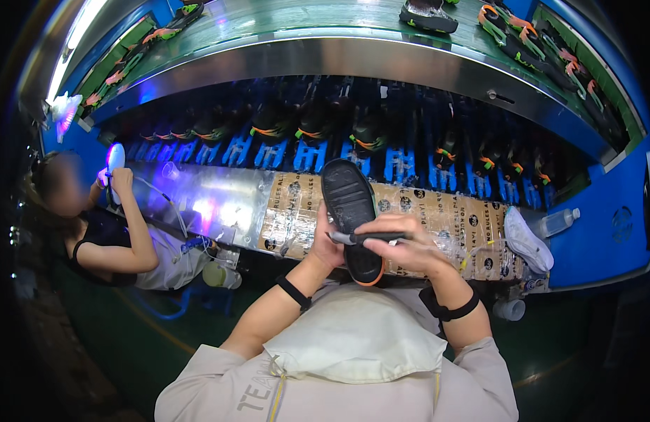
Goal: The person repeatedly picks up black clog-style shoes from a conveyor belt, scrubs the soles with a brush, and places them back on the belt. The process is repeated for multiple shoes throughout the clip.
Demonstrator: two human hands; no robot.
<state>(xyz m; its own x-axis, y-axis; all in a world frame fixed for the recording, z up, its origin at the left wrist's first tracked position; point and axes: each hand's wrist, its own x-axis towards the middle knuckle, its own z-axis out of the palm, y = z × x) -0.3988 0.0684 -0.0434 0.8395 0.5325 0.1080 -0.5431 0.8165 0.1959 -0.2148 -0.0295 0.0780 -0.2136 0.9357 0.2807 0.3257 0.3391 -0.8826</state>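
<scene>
A black shoe sole [349,193] with an orange edge at its near end is held upright in front of me, its hollow inner side showing. My left hand [325,243] is closed around its left edge. In my right hand [411,241] is a dark-handled brush [382,236], its greyish tip reaching across the sole's middle toward my left fingers. Whether the tip touches the sole, I cannot tell. Beneath both hands lies a workbench covered in printed brown cardboard [290,211].
A white sole [527,240] and a clear plastic bottle [558,222] are at the bench's right end. Dark shoe uppers [370,130] hang on blue holders behind the bench. More shoes [429,15] ride a green conveyor above. At left, a person [121,232] holds a sole [115,160].
</scene>
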